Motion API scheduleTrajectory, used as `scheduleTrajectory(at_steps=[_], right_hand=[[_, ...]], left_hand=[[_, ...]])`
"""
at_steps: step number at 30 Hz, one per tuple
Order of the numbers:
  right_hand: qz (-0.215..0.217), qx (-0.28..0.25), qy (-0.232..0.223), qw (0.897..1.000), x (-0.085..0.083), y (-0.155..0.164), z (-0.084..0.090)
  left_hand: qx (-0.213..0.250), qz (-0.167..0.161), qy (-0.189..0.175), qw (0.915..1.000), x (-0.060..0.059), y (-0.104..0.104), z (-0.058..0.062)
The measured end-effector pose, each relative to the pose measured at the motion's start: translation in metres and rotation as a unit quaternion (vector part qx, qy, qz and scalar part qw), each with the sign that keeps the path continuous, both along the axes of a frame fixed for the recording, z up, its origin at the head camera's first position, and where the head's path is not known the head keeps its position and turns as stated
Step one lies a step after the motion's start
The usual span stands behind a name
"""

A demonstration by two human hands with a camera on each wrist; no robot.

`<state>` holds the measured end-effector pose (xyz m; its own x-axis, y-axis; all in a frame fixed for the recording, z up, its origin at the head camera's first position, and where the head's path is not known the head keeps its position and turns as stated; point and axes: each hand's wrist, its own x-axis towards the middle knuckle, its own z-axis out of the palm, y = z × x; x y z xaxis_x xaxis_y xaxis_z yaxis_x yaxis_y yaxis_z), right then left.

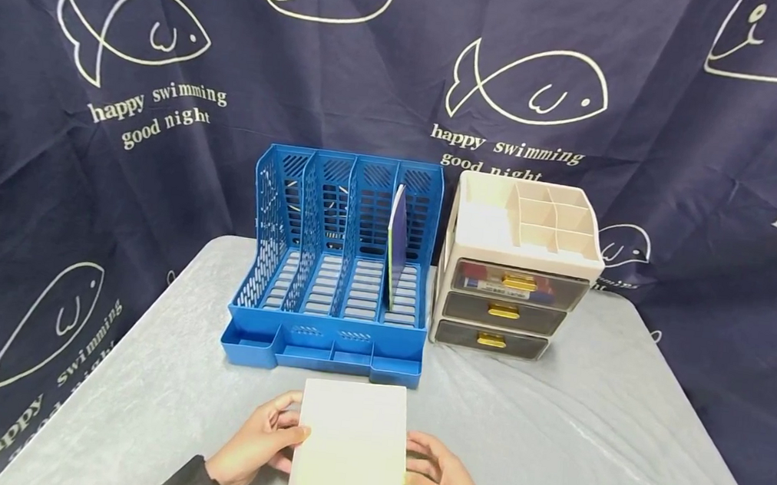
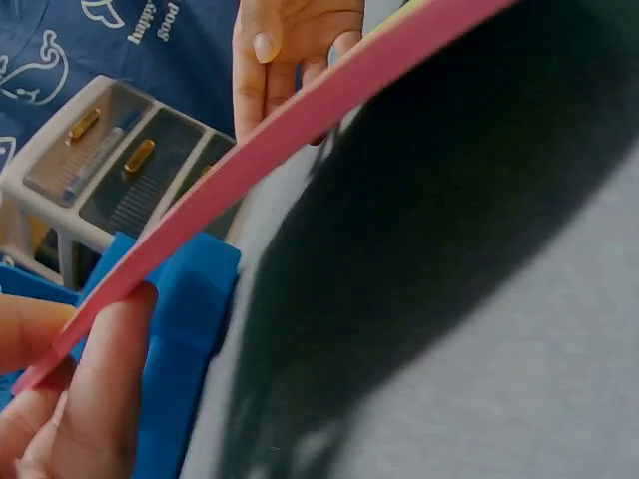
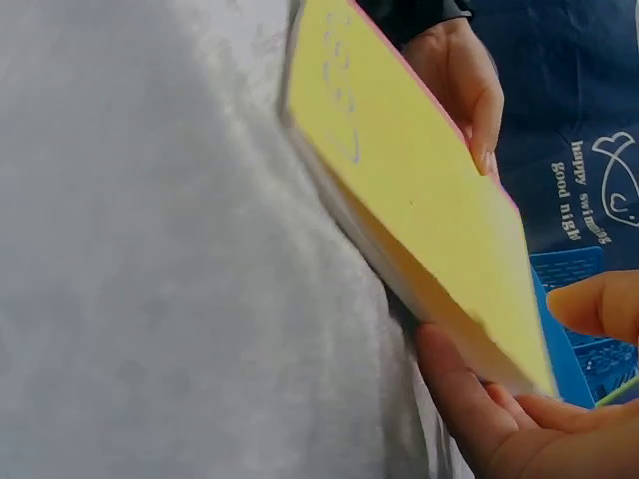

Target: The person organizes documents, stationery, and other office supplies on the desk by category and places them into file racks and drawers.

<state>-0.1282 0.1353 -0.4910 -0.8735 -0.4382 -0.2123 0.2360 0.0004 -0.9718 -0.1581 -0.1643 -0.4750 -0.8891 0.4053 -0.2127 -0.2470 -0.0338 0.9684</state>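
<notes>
Person's body: two bare hands, one sleeved forearm

Left hand (image 1: 258, 443): bare, no ring, watch or glove visible; short, trimmed fingernails. Left forearm covered by a dark, near-black long sleeve (image 1: 190, 483) with a snug cuff ending at the wrist; fabric plain, unmarked. Right hand (image 1: 440, 482): bare, unadorned, nails short and unpainted; no sleeve visible at its wrist in the head view.

Left hand (image 1: 258, 443) and right hand (image 1: 440, 482) are gripping a pale book (image 1: 351, 451) by its side edges, apparently lifting it off the grey desk (image 1: 586, 437). Blue file rack (image 1: 334, 265) and beige drawer unit (image 1: 517, 265) are standing behind.
</notes>
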Motion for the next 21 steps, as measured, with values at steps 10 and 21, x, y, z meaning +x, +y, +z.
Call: scheduleTrajectory(at_steps=[10,21], right_hand=[[-0.048,0.001,0.023,0.999,0.0,0.002,0.011],[-0.094,0.036,0.125,0.987,0.003,0.011,0.041]], left_hand=[[0.015,-0.012,0.055,0.9983,0.003,0.0,0.024],[0.018,-0.025,0.159,0.9867,0.01,0.009,0.051]])
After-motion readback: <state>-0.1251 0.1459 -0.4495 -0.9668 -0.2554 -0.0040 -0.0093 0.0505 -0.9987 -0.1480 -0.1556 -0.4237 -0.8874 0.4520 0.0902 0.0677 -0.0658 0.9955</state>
